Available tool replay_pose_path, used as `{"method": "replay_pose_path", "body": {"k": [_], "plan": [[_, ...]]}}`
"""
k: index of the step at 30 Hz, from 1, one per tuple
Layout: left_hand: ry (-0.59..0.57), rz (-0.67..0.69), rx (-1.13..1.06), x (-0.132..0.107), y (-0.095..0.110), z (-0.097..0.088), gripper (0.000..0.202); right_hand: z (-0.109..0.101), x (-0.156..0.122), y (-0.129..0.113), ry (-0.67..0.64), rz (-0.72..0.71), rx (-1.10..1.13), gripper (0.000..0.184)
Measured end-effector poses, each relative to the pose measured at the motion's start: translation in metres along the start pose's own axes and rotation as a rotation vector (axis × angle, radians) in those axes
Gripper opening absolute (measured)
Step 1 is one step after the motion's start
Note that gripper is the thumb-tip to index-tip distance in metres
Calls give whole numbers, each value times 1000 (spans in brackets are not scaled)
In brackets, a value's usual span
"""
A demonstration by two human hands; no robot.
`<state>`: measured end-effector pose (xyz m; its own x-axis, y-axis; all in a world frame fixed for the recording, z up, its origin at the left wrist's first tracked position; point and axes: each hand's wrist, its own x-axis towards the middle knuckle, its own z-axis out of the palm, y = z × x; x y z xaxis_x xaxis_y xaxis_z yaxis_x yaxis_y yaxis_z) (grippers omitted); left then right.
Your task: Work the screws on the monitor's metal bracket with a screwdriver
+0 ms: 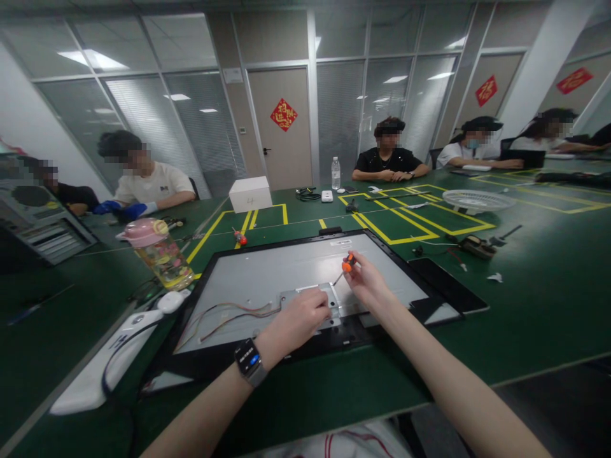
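Observation:
In the head view a flat display panel (267,270) with a black frame lies back side up on the table before me. My left hand (305,312) rests on a small silver metal plate (333,304) near the panel's middle, its fingers curled together at the plate; the fingertips are partly hidden. My right hand (367,280) grips a screwdriver (348,266) by its orange and black handle. The screwdriver is tilted, its shaft pointing down to the plate's upper right edge. Thin coloured wires (224,308) run leftward from the plate across the panel.
Left of the panel stand a pink-lidded bottle (160,254) and a white power strip (109,362). A dark phone-like slab (449,284) lies at the right. Beyond are a white box (251,194), a red-handled tool (240,238) and a white basket (477,200). Several people sit around the table.

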<state>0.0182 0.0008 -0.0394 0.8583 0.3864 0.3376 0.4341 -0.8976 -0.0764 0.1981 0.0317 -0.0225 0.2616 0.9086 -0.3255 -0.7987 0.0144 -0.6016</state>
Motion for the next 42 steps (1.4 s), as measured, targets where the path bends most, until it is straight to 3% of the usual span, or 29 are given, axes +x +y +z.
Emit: {"method": "replay_pose_path", "body": {"k": [7,18,33,39,42], "plan": [[-28,74,181,3,10,-10,17,-1,1,1,-3,8,-12,21],[-7,-25,5,0,3,-6,19,-2,2,2,-15,20,-14,21],[7,-54,-106,-2,-4,0,14,-1,1,2,-16,23,-10,23],[-12,-66,-116,-2,-6,-1,14,-1,2,2,-4,30,-13,23],[-28,-32,-22,-1,-2,-5,17,-1,2,2,-8,28,-18,24]]}}
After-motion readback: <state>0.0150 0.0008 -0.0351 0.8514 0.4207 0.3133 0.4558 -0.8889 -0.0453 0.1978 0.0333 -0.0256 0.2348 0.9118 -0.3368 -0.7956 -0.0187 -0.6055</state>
